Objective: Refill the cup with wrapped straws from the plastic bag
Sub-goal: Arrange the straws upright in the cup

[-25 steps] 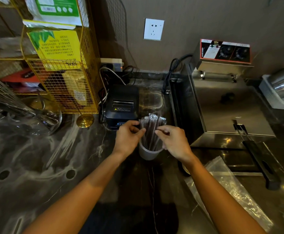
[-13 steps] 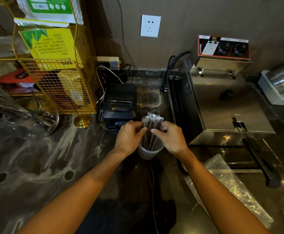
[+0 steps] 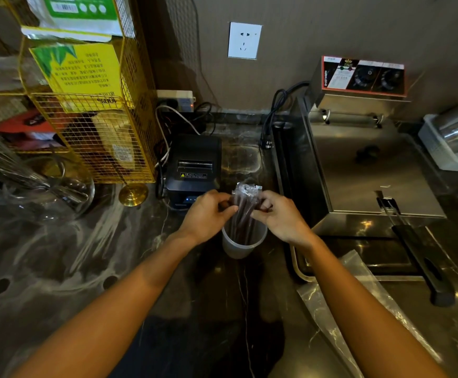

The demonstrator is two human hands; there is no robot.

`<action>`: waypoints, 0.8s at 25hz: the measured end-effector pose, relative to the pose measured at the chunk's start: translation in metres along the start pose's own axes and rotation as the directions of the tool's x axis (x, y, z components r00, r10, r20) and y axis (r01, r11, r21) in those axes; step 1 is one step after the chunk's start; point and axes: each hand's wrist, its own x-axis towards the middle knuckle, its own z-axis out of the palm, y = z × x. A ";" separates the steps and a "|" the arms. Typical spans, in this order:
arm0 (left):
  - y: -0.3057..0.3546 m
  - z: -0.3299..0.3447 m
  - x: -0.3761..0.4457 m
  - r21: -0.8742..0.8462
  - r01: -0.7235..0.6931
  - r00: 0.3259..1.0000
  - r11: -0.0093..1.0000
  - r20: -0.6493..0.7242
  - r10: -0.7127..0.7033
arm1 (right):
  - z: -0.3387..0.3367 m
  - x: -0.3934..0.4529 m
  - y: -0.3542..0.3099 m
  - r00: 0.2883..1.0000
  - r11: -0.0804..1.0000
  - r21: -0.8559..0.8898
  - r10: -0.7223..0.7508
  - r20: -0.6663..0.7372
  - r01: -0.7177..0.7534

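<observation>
Head view: my left hand [image 3: 208,214] and right hand [image 3: 279,215] pinch a bundle of wrapped straws [image 3: 245,211] from both sides, its lower ends standing inside the cup [image 3: 242,245] on the dark table [image 3: 86,268]. I judge the straws light, fairly stiff, with slippery crinkly wrappers; gripping mid-length keeps them gathered. The light cup could tip if pushed sideways. The plastic bag [image 3: 358,304] lies flat by my right forearm, apparently emptied.
</observation>
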 end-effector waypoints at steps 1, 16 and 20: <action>-0.004 0.001 -0.001 -0.006 0.020 0.999 1.000 -0.028 -0.021 | 0.001 -0.002 0.002 0.999 0.999 0.033 0.017 -0.028 -0.016; -0.002 0.027 -0.003 0.057 0.099 0.982 0.994 -0.167 -0.088 | -0.004 -0.011 0.011 0.981 0.993 0.102 0.070 -0.179 -0.052; -0.010 0.024 -0.007 -0.017 0.106 0.979 0.994 -0.171 -0.107 | -0.010 -0.009 0.016 0.978 0.997 0.067 0.047 -0.204 -0.034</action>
